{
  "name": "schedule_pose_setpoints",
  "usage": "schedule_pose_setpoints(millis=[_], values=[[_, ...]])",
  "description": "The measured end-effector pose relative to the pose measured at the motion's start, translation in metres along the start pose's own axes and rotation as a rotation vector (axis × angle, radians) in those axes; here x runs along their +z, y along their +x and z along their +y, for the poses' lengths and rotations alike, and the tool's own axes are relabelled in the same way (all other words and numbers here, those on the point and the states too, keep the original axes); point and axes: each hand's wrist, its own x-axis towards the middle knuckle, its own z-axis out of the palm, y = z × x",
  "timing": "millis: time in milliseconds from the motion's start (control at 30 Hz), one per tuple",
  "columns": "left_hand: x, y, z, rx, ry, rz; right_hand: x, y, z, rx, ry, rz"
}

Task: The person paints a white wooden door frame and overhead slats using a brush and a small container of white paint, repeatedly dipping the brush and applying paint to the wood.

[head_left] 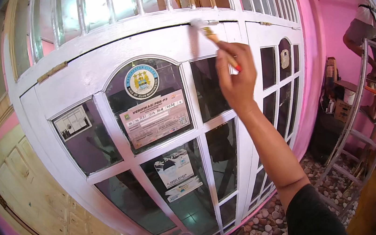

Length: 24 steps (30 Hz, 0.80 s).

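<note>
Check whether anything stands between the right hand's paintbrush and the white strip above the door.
Nothing visible: the right hand holds the paintbrush with its bristles at the white strip; contact is hard to tell.

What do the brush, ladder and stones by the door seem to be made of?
Brush: handle probably wood or plastic, smooth orange; brassy ferrule looks metal; bristle fibre unclear.

Ladder: likely aluminium, bare-looking, judging by its silver-grey rails and rungs.

Stones: apparently natural pebbles, smooth, since they are rounded and vary in colour.
</note>
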Motion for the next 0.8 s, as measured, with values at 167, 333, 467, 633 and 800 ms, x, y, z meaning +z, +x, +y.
schedule_pose_setpoints(millis=[167,333,467,633,800], values=[[0.029,0.002,-0.004,0.116,0.079,0.119,-0.003,-0.009,0.024,0.091,0.022,-0.010],[0.050,0.010,0.022,0.010,-0.036,0.055,-0.029,-0.007,0.055,0.175,-0.067,0.080],[0.054,0.008,0.037,0.015,-0.023,0.034,-0.013,-0.006,0.041,0.070,-0.039,0.102],[0.069,0.010,0.029,0.072,0.037,0.085,0.004,-0.005,0.012,0.078,0.199,-0.067],[0.073,0.005,0.033,0.116,0.012,0.130,-0.009,-0.007,0.047,0.068,0.090,0.016]])
